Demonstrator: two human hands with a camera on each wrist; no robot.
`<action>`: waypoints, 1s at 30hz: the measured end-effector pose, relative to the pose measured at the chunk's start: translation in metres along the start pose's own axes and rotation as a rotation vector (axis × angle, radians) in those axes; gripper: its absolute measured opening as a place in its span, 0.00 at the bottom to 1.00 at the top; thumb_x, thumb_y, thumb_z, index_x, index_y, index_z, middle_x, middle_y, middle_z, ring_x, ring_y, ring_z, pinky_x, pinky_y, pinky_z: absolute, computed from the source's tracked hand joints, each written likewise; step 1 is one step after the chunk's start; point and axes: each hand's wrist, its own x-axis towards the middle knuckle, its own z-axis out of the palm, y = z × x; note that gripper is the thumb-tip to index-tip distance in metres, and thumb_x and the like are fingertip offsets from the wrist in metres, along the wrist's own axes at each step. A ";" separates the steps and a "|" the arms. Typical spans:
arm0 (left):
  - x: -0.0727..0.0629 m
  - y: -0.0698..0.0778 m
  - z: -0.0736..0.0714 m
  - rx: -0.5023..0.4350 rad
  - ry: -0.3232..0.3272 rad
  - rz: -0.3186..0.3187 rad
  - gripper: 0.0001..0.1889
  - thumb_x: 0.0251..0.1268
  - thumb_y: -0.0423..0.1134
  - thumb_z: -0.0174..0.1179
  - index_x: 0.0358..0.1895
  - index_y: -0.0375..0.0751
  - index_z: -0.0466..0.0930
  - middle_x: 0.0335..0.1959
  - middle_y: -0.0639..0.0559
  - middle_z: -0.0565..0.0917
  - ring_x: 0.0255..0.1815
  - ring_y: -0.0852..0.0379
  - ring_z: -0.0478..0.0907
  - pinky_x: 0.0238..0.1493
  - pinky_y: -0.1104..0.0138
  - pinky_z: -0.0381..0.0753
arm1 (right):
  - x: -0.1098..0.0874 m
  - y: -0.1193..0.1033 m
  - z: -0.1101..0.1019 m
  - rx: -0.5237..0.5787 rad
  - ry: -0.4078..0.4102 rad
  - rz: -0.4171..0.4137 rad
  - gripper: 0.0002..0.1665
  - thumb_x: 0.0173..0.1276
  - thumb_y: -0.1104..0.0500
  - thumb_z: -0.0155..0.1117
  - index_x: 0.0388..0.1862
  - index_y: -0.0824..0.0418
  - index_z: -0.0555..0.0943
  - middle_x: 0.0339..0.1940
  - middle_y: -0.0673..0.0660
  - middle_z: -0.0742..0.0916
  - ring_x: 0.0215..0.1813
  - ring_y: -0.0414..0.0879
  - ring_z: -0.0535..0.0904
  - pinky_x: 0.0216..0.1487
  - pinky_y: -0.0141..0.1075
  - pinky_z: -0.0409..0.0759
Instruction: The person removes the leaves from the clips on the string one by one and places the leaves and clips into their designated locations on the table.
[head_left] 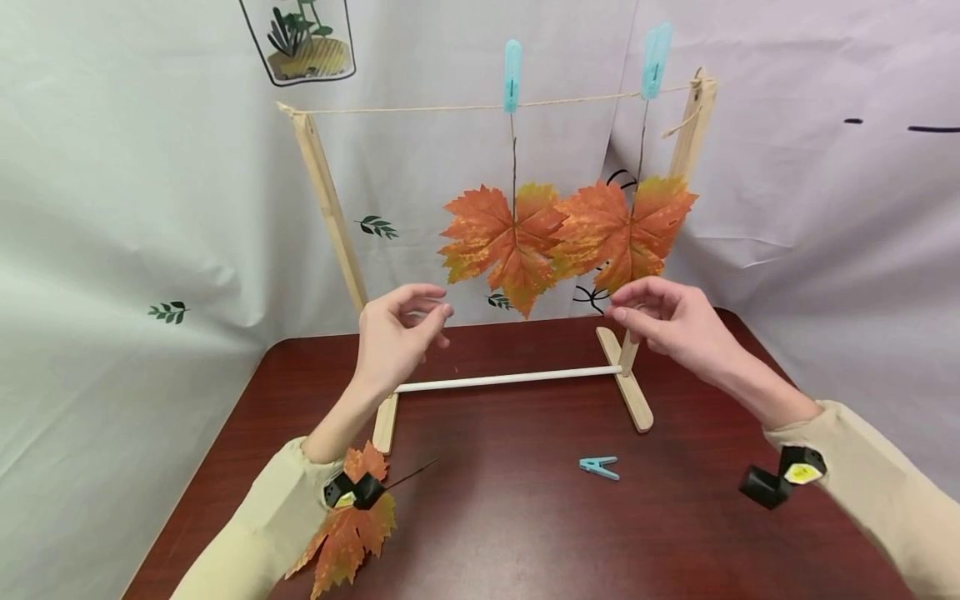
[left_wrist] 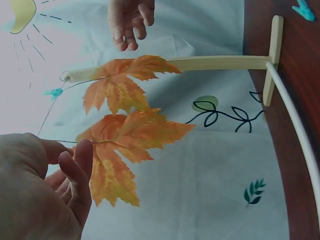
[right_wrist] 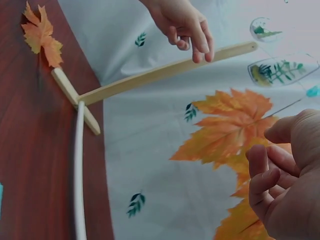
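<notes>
Two orange maple-like leaves hang by their stems from a string: the middle leaf [head_left: 501,242] under one blue clothespin [head_left: 512,77], the right leaf [head_left: 626,229] under another blue clothespin [head_left: 656,60]. My left hand [head_left: 397,333] hovers left of the middle leaf, fingers loosely bent, holding nothing. Below the right leaf is my right hand [head_left: 675,325], its fingers relaxed and bent, with nothing visible between them. In the right wrist view both hands appear apart from the leaves. A third leaf [head_left: 348,533] lies on the table, partly hidden by my left sleeve.
The string [head_left: 420,109] spans two wooden posts, left [head_left: 330,208] and right [head_left: 692,133]. A white rod [head_left: 510,379] joins their feet. One loose blue clothespin [head_left: 598,467] lies on the dark red table [head_left: 495,525]. Printed white cloth [head_left: 187,208] stands behind.
</notes>
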 end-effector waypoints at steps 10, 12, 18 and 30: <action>0.026 0.017 0.009 -0.036 0.024 0.042 0.12 0.66 0.33 0.66 0.49 0.30 0.83 0.36 0.44 0.87 0.18 0.58 0.83 0.11 0.69 0.73 | 0.017 -0.027 -0.002 0.025 0.033 -0.093 0.11 0.71 0.63 0.66 0.49 0.66 0.82 0.41 0.51 0.90 0.27 0.45 0.78 0.19 0.30 0.68; 0.030 0.022 0.010 -0.046 0.024 0.053 0.11 0.66 0.32 0.65 0.49 0.31 0.83 0.36 0.45 0.87 0.17 0.57 0.82 0.11 0.69 0.72 | 0.020 -0.032 -0.002 0.038 0.036 -0.102 0.10 0.71 0.64 0.66 0.49 0.65 0.82 0.42 0.53 0.90 0.27 0.45 0.78 0.19 0.30 0.68; 0.042 0.034 0.013 -0.053 0.023 0.088 0.11 0.65 0.31 0.65 0.49 0.31 0.83 0.36 0.47 0.87 0.17 0.55 0.82 0.12 0.70 0.72 | 0.030 -0.048 -0.004 0.073 0.054 -0.136 0.10 0.71 0.64 0.65 0.49 0.65 0.82 0.40 0.52 0.90 0.26 0.44 0.77 0.18 0.30 0.66; 0.062 0.052 0.021 -0.093 0.045 0.087 0.11 0.65 0.31 0.65 0.48 0.31 0.83 0.36 0.46 0.87 0.17 0.54 0.82 0.13 0.70 0.74 | 0.047 -0.080 -0.004 0.194 0.067 -0.220 0.08 0.69 0.65 0.67 0.46 0.66 0.83 0.43 0.58 0.89 0.25 0.47 0.78 0.18 0.29 0.65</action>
